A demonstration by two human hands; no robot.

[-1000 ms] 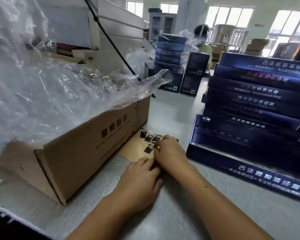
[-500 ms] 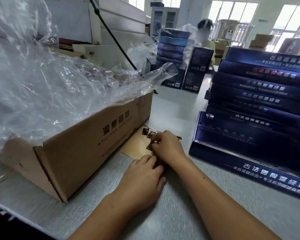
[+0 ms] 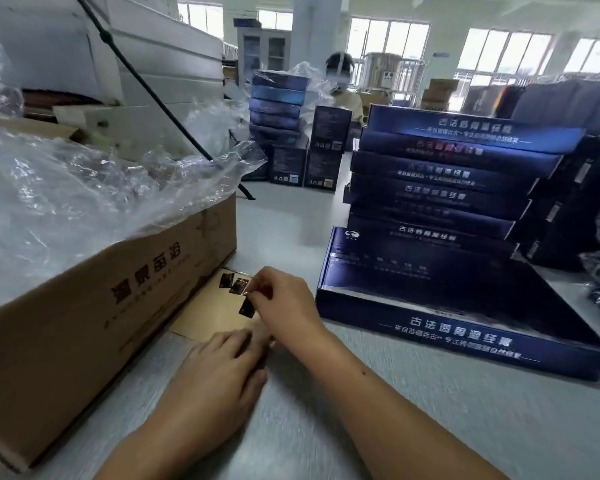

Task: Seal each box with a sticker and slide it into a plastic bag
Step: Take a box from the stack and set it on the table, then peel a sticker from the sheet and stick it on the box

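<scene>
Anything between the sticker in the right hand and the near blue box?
Nothing visible. The right hand pinches the sticker at the sheet; only bare table lies between it and the box to its right. The left hand presses the sheet nearer the camera, off that path.

Three stickers (image 3: 226, 280) on one backing sheet (image 3: 215, 318), one cardboard carton (image 3: 118, 306) at the bench (image 3: 430, 410) left edge, and seemingly seven blue boxes (image 3: 444, 172) stacked toward its right.

Glossy dark stickers (image 3: 246, 307) on tan paper backing (image 3: 215, 317); matt brown cardboard carton (image 3: 101, 306); crinkled clear plastic bags (image 3: 84, 195).
</scene>
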